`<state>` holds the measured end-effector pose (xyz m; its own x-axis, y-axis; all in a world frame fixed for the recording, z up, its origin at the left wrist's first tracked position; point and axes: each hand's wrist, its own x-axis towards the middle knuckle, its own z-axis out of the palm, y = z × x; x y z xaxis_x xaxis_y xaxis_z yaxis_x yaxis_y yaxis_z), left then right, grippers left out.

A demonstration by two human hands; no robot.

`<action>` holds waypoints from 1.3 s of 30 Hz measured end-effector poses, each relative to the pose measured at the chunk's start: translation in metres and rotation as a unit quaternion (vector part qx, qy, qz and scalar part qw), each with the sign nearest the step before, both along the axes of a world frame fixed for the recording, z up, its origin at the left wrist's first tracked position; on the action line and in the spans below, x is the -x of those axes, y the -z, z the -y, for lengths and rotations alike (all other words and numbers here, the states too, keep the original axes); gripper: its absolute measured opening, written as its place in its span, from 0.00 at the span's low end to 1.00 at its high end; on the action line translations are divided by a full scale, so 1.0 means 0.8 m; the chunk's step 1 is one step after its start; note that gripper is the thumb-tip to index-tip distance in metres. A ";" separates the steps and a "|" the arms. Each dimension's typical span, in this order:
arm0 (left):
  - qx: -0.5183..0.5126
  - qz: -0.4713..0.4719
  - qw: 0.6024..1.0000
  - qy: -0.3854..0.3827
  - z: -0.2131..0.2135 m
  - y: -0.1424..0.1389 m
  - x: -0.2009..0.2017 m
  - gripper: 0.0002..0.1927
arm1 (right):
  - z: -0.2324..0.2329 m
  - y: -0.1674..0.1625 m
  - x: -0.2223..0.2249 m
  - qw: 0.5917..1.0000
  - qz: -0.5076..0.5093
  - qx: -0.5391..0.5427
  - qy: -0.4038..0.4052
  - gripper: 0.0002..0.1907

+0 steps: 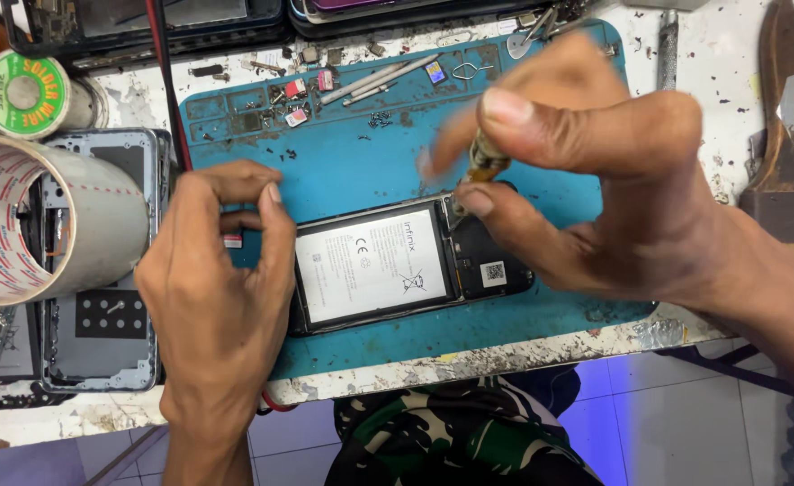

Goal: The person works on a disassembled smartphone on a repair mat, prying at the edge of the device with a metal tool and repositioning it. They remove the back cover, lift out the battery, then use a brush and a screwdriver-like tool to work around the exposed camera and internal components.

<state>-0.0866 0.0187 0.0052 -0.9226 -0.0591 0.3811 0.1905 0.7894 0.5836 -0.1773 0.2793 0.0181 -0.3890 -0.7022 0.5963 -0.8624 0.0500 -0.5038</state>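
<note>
bench (pixel 730 54): white, chipped, grimy | floor (pixel 667 423): pale tiles w/ bluish-purple light | walls: not visible

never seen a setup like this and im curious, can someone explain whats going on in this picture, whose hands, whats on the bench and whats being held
This is a single picture from a camera worn on a person's head, looking down at their own two bare hands. There is no machine.

On the worn white bench lies a blue work mat. On it rests an opened phone, back cover off, its white battery showing.

The left hand sits at the phone's left end, fingers curled. The right hand pinches a small tool over the phone's upper part; it is blurred, so I cannot tell its kind.

Small loose parts lie along the mat's top edge. At the left stand a roll of tape and a spool of solder wire.
</note>
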 end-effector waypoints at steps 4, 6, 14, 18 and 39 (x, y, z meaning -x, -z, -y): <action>-0.007 -0.036 0.999 0.026 -0.003 -0.003 -0.004 0.09 | 0.002 -0.006 -0.001 0.999 -0.015 -0.024 0.035 0.40; 0.009 -0.057 0.998 0.028 -0.005 -0.005 -0.007 0.10 | 0.003 -0.006 -0.002 0.998 -0.020 -0.050 0.034 0.44; -0.142 -0.010 0.986 0.091 -0.021 -0.010 -0.033 0.13 | -0.033 0.007 -0.022 0.988 0.135 -0.035 0.070 0.43; -0.238 -0.037 0.959 0.148 -0.041 0.002 -0.040 0.16 | -0.044 -0.005 -0.029 0.966 0.242 0.046 0.077 0.21; -0.417 0.046 0.899 0.127 -0.066 0.014 -0.060 0.18 | -0.036 -0.024 -0.054 0.958 0.275 -0.051 0.058 0.18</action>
<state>-0.0387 0.0714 -0.0058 -0.9719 -0.0714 0.2241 0.2241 0.0088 0.9745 -0.1341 0.3084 0.0372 -0.7042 -0.6787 0.2085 -0.4529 0.2031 -0.8681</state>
